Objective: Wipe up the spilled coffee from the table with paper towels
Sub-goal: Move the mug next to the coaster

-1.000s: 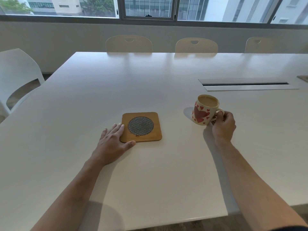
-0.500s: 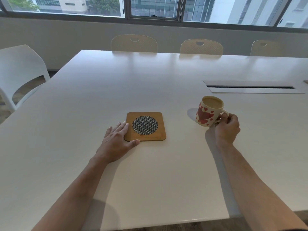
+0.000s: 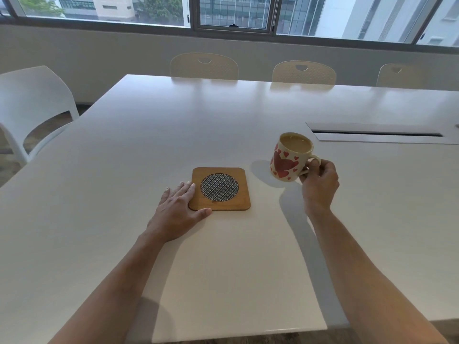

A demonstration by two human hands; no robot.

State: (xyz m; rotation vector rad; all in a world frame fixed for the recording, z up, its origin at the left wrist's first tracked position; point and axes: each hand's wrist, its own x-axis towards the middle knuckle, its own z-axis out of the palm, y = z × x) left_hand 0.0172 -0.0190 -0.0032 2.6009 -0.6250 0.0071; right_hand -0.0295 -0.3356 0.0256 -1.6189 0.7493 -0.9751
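A cream mug with red hearts (image 3: 288, 157), full of milky coffee, is held by its handle in my right hand (image 3: 319, 181). It hangs tilted to the left just above the white table (image 3: 149, 135), casting a shadow below it. A square wooden coaster (image 3: 219, 189) with a round metal mesh centre lies on the table left of the mug. My left hand (image 3: 177, 209) rests flat on the table, fingers spread, touching the coaster's left edge and near corner. No spilled coffee or paper towels are visible.
A grey cable slot (image 3: 377, 134) is set into the table at the right. Three beige chairs (image 3: 204, 67) stand along the far edge and a white chair (image 3: 32, 105) at the left. The table's near edge runs close below my forearms.
My right hand has lifted the mug off the table and tipped it leftward. The left hand stays at the coaster's edge.
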